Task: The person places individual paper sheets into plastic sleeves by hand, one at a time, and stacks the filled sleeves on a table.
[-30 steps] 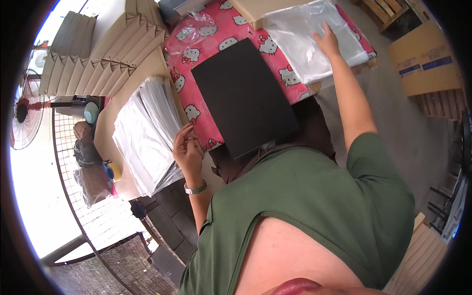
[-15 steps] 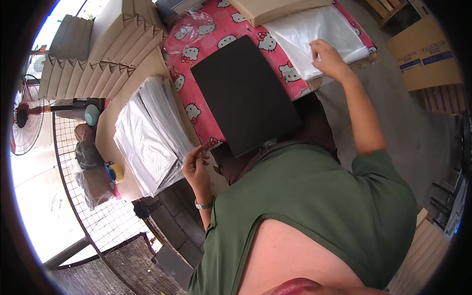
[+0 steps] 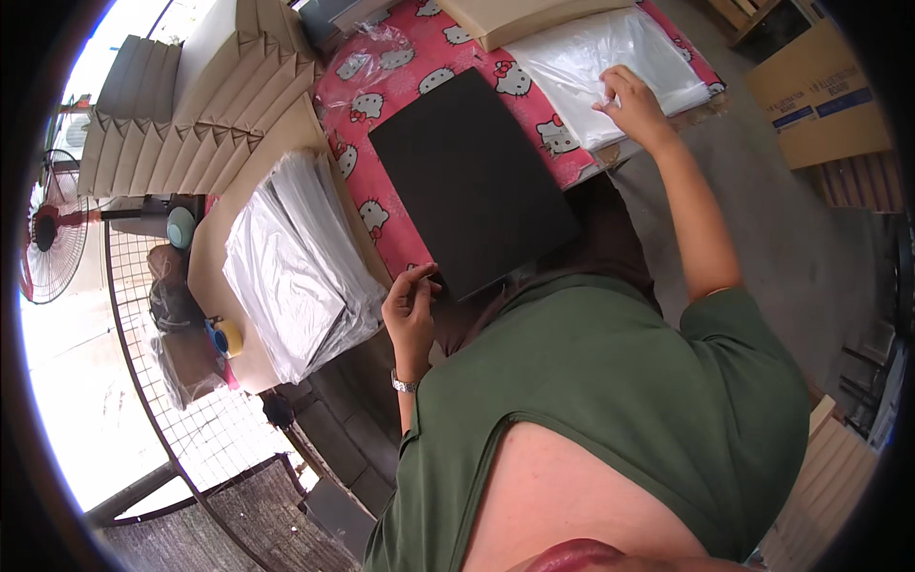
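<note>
A black rectangular board (image 3: 477, 186) lies flat on the pink patterned table cover, its near end at my lap. My left hand (image 3: 412, 310) is beside the board's near left edge, fingers loosely bent and apart, holding nothing that I can see. Over a stack of clear plastic sleeves (image 3: 667, 71) at the right, my right hand (image 3: 633, 110) rests with bent fingers. A gap shows between its thumb and forefinger. Whether its fingertips press on the top sleeve is hard to make out.
Left of the board, plastic-wrapped white sheets (image 3: 286, 276) are piled on a brown surface. Folded brown cardboard pieces (image 3: 191, 143) are stacked behind them. A tape roll (image 3: 227, 337) and a fan (image 3: 52, 229) are further left. A cardboard carton (image 3: 824, 95) stands at the right.
My left hand has moved right and slightly up, from the wrapped pile toward the board's edge. My right hand has shifted slightly up over the plastic sleeves. The board stays in place.
</note>
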A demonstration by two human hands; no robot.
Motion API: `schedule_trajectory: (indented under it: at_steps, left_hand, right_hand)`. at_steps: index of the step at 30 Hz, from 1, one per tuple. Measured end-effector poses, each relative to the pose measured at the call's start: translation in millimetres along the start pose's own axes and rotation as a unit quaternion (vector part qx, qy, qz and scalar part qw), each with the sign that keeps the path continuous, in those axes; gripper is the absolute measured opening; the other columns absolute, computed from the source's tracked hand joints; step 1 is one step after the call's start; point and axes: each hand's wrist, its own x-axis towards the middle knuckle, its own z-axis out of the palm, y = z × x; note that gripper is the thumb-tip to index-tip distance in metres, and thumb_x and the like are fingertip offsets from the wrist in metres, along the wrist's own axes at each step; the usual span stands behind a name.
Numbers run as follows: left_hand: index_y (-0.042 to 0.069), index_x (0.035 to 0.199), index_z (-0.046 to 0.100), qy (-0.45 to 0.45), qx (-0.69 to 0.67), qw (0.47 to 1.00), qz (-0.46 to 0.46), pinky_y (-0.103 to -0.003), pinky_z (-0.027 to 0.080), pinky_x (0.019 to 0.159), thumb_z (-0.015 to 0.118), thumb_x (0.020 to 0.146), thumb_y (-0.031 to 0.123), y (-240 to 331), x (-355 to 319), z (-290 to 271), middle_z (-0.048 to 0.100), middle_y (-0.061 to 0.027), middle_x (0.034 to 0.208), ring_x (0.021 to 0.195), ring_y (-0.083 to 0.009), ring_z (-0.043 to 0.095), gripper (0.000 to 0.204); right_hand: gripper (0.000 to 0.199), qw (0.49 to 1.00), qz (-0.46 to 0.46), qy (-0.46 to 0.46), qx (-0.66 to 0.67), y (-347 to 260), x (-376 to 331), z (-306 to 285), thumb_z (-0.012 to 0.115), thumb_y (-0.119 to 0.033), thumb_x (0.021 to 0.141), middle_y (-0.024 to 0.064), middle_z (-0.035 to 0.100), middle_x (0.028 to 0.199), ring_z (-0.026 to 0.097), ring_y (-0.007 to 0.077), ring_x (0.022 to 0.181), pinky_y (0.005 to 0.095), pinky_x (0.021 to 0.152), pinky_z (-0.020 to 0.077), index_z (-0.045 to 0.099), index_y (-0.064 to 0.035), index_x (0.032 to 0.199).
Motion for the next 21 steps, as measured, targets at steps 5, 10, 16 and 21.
schedule_trajectory:
  at_steps: [5, 10, 16, 21]
  left_hand:
    - [-0.001, 0.102, 0.061, 0.015, -0.015, 0.999, -0.036, -0.019, 0.042, 0.063, 0.048, 0.089, 0.000, -3.4, -9.4, -4.4, 0.064, -0.0041, 0.097, 0.074, -0.0055, 0.056, 0.019]
    - [-0.001, 0.102, 0.061, -0.009, -0.026, 0.999, -0.044, -0.021, 0.043, 0.063, 0.049, 0.089, 0.001, -10.5, -8.5, 1.5, 0.064, -0.0055, 0.096, 0.075, -0.0076, 0.056, 0.018]
    - [-0.002, 0.102, 0.061, -0.026, -0.016, 0.998, -0.055, -0.020, 0.043, 0.064, 0.048, 0.090, 0.001, 2.0, -0.1, 8.5, 0.064, -0.0052, 0.095, 0.073, -0.0068, 0.056, 0.018]
    - [-0.002, 0.102, 0.061, -0.029, -0.012, 0.999, -0.039, -0.020, 0.044, 0.066, 0.048, 0.090, 0.002, 6.4, 5.1, 8.8, 0.064, -0.0056, 0.095, 0.073, -0.0072, 0.057, 0.018]
  right_hand:
    - [0.031, 0.982, 0.128, -0.103, 0.091, -7.1, -2.9, 3.9, 0.069, -0.007, 0.072, 0.0152, 0.058, 0.073, 0.059, 0.0311, 0.073, 0.0408, 0.068, 0.0447, 0.051, -0.0023, 0.096]
    - [0.037, 0.968, 0.173, -0.176, -0.037, 29.2, -21.9, 14.8, 0.072, -0.014, 0.069, 0.0161, 0.060, 0.078, 0.059, 0.0346, 0.078, 0.0404, 0.075, 0.0471, 0.061, -0.0020, 0.102]
    - [0.016, 0.995, -0.012, 0.068, -0.069, 26.3, -19.5, 11.5, 0.065, -0.007, 0.074, 0.0170, 0.059, 0.085, 0.059, 0.0349, 0.082, 0.0419, 0.073, 0.0461, 0.056, -0.0010, 0.085]
    - [0.025, 0.994, 0.075, -0.013, 0.080, 34.1, -12.9, 16.0, 0.061, -0.002, 0.076, 0.0160, 0.058, 0.077, 0.060, 0.0338, 0.076, 0.0401, 0.066, 0.0454, 0.047, -0.0047, 0.096]
